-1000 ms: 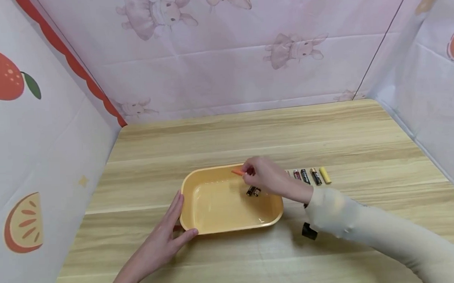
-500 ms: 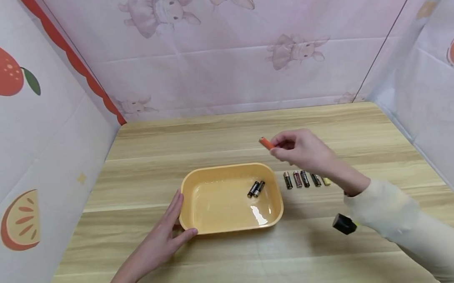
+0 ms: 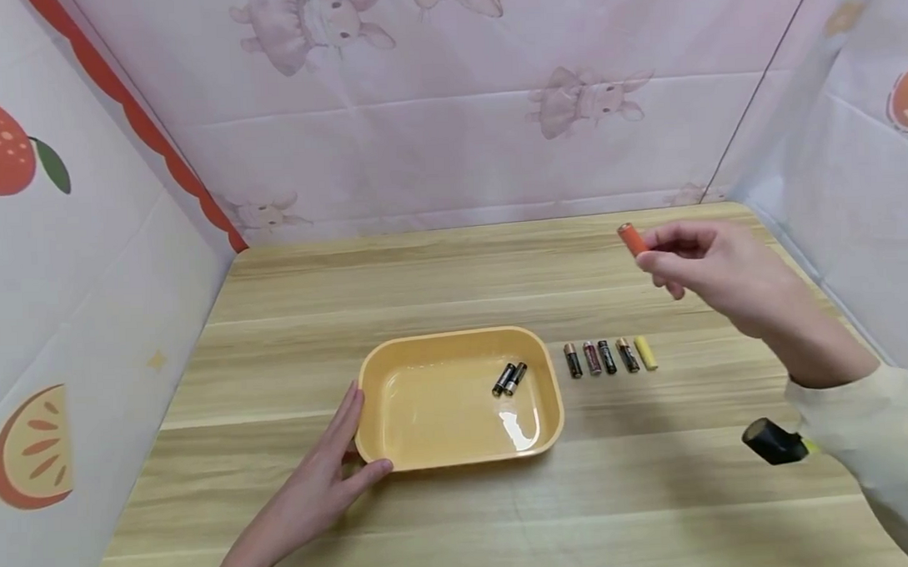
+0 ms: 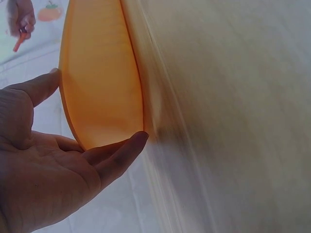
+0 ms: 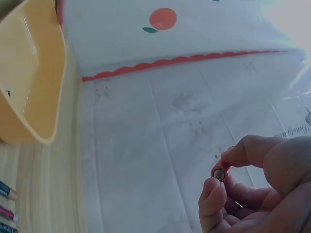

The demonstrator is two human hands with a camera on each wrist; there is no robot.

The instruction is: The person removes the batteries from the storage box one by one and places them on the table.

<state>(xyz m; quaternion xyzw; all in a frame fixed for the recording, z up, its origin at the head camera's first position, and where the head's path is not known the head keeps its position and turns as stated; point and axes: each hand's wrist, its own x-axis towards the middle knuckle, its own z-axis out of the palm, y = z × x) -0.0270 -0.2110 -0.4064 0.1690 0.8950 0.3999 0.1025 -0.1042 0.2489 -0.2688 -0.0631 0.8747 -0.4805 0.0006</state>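
Observation:
Between thumb and fingers, my right hand (image 3: 739, 269) pinches an orange battery (image 3: 633, 240) in the air, above the table's right side. The battery's round end faces the camera in the right wrist view, where the hand (image 5: 262, 187) holds it by its sides. A yellow plastic basin (image 3: 437, 434) sits on the table with two dark batteries (image 3: 510, 379) lying side by side at its right. My left hand (image 3: 326, 480) rests against the basin's left end, thumb and fingers spread and nearly straight. In the left wrist view the fingers touch the basin's outer wall (image 4: 102, 82).
Right of the basin, several batteries stand in a row on the wooden table (image 3: 424, 284): dark ones (image 3: 607, 357) and a yellow one (image 3: 646, 353) at the right end. Printed cloth walls (image 3: 449, 150) enclose the back and sides. A black device (image 3: 775, 442) hangs at the right sleeve.
My right hand has lifted out of the basin and moved right and away, carrying the orange battery with it. My left hand and the basin stay in place.

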